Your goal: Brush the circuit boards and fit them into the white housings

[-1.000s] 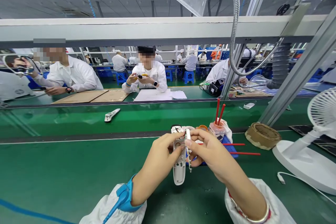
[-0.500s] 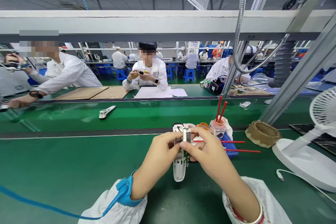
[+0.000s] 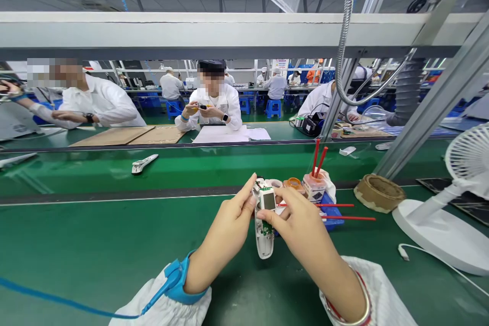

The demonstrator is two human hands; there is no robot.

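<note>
My left hand point(image 3: 229, 226) is closed around the upper left side of a long white plastic housing half point(image 3: 265, 248), whose rounded lower end points toward me. In my right hand point(image 3: 301, 221) a green circuit board with a small grey display point(image 3: 269, 200) is pinched between thumb and fingers. The board lies over the open inside of the housing, display facing up. Whether it is fully seated in the housing I cannot tell. My right fingertips are partly hidden behind the board. A blue wrist strap point(image 3: 182, 280) with a cord circles my left wrist.
Beyond my hands stand a container with red sticks point(image 3: 315, 186), an orange tape roll point(image 3: 294, 184) and a blue tray point(image 3: 331, 211). A brown tape ring point(image 3: 379, 193) and white fan point(image 3: 439, 229) are at right. White parts, including a housing point(image 3: 144, 164), lie on the green belt.
The circuit board has turned from edge-on to display-up and now overlaps the housing. My left fingers have straightened somewhat. Parts on the belt have shifted left, and the co-worker at left has drawn an arm back.
</note>
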